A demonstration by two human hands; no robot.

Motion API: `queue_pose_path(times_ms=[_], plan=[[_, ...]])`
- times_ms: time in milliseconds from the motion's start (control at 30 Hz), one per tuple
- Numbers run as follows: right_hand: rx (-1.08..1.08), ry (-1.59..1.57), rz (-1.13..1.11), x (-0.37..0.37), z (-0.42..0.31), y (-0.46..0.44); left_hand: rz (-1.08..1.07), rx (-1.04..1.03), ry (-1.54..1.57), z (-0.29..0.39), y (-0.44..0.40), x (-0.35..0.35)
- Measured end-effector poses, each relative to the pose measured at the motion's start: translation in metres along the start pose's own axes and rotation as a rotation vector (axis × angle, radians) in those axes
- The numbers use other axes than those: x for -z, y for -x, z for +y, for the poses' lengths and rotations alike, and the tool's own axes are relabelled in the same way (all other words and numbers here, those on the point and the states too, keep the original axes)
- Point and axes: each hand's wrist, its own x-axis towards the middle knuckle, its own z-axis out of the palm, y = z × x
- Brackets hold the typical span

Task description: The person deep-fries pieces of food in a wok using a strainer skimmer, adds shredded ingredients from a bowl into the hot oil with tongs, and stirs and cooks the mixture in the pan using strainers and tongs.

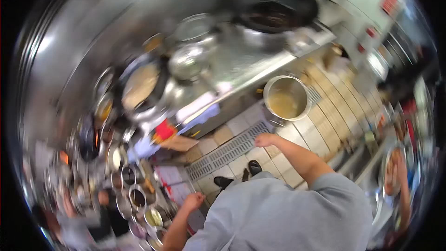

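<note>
My left hand (194, 201) hangs at my side, its fingers curled closed with nothing visible in them. To its left stand several round metal containers of sauces and seasonings (138, 196). My right hand (265, 140) is held out over the tiled floor, loosely closed, and shows nothing in it. The nearest thing to that hand is a large metal pot (287, 98) of cloudy yellowish liquid on the floor, which it does not appear to touch.
A steel stove counter (232, 65) carries a big black wok (277, 8) and a second wok with pale contents (141, 86). A floor drain grate (227, 151) runs past my shoes. Another person (88, 227) is at lower left; someone's arm (403, 190) reaches over a tray at right.
</note>
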Motion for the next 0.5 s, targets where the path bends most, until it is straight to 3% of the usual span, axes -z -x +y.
queue_pose_path(times_ms=[100,200,233,300,367,433,500], plan=[[-0.314,-0.775,0.037,-0.003,-0.043,-0.001,0.072,0.061,-0.044,-0.014,0.023,0.028],[-0.374,-0.761,-0.019,-0.015,-0.089,-0.023,0.289,0.164,0.072,-0.049,0.025,0.013],[-0.306,-0.668,0.005,-0.01,-0.11,-0.033,0.31,0.182,0.1,-0.057,0.025,0.005],[-0.174,-0.606,0.19,-0.007,-0.133,-0.07,0.417,0.326,0.358,-0.079,0.025,-0.021],[-0.127,-0.565,0.482,0.028,-0.183,-0.099,0.815,0.405,0.609,-0.119,0.007,-0.09],[0.089,-0.304,0.841,0.069,-0.226,-0.137,0.689,0.596,0.784,-0.111,0.017,-0.115],[0.095,-0.136,0.935,0.114,-0.268,-0.177,0.536,0.569,0.819,-0.129,0.011,-0.167]])
